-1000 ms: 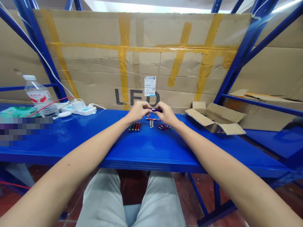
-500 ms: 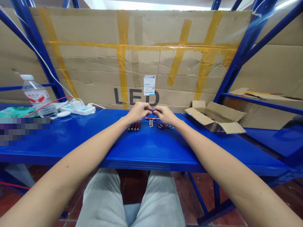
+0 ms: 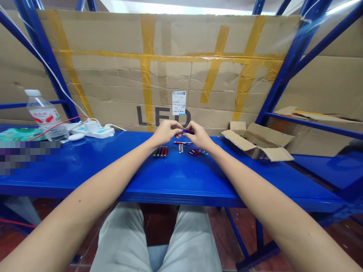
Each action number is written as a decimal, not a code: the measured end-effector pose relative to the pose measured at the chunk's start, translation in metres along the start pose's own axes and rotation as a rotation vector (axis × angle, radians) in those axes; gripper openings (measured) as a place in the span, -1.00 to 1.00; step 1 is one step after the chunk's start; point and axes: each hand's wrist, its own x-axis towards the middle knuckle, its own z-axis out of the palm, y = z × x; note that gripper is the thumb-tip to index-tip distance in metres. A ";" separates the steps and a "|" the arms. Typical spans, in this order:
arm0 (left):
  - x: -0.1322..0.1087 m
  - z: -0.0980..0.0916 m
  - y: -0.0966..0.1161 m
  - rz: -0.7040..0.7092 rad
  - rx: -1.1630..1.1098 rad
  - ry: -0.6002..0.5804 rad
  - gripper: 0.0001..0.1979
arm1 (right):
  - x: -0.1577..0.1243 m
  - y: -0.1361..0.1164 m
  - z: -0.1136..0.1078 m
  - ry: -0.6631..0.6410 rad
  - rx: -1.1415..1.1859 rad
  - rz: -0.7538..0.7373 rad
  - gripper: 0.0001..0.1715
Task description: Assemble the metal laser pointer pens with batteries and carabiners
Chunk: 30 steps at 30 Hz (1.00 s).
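My right hand [image 3: 198, 135] is closed around a slim purple metal tube [image 3: 188, 132], a small flashlight or laser-pointer body, held slanted above the table. My left hand [image 3: 166, 130] is pinched at the tube's left end; what lies between its fingertips is too small to make out. Just below the hands rests a red tube [image 3: 180, 143] with a clip loop at its right end. Small silver button cells [image 3: 180, 149] lie in two short columns under it. To their left several dark and red tubes [image 3: 160, 152] stand in a row. Coloured carabiner clips [image 3: 198, 152] are heaped to the right.
On the blue table [image 3: 181, 177], an open cardboard box [image 3: 256, 141] stands at the right. A water bottle [image 3: 45, 115] and a white power strip [image 3: 98, 130] with cables sit at the left. A large cardboard sheet [image 3: 119, 83] walls off the back.
The right hand has shifted slightly, and more of the purple tube now shows between the hands. My left hand stays at its left end. The things on the table have not moved.
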 end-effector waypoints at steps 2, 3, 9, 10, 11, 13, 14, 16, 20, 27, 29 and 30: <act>0.000 -0.004 0.001 -0.055 -0.080 -0.031 -0.90 | 0.001 -0.003 -0.002 0.006 -0.021 -0.031 -0.79; -0.001 -0.006 0.002 -0.077 -0.110 -0.057 -0.85 | 0.001 -0.004 -0.003 -0.004 -0.030 -0.051 -0.82; -0.004 -0.012 0.004 -0.177 -0.207 -0.164 -0.70 | 0.003 -0.007 -0.009 -0.088 -0.068 -0.158 -0.95; -0.004 -0.012 0.003 -0.211 -0.232 -0.159 -0.69 | 0.003 -0.008 -0.009 -0.086 -0.078 -0.162 -0.94; -0.004 -0.012 0.002 -0.251 -0.263 -0.157 -0.69 | 0.003 -0.009 -0.009 -0.084 -0.086 -0.162 -0.93; -0.004 -0.012 0.000 -0.344 -0.327 -0.168 -0.71 | 0.003 -0.013 -0.009 -0.096 -0.087 -0.153 -0.92; -0.004 -0.013 -0.001 -0.387 -0.353 -0.179 -0.72 | 0.002 -0.016 -0.010 -0.105 -0.082 -0.146 -0.90; -0.004 -0.014 -0.001 -0.447 -0.386 -0.201 -0.75 | 0.001 -0.020 -0.010 -0.116 -0.077 -0.127 -0.85; -0.003 -0.017 0.002 -0.474 -0.399 -0.238 -0.81 | 0.000 -0.022 -0.011 -0.120 -0.123 -0.106 -0.89; 0.000 -0.020 0.001 -0.490 -0.388 -0.300 -0.77 | 0.001 -0.017 -0.007 -0.129 -0.149 -0.207 -0.94; -0.001 -0.019 0.000 -0.452 -0.357 -0.310 -0.77 | 0.000 -0.017 -0.008 -0.137 -0.143 -0.229 -0.91; -0.002 -0.018 -0.001 -0.422 -0.327 -0.307 -0.77 | 0.000 -0.018 -0.008 -0.143 -0.145 -0.234 -0.90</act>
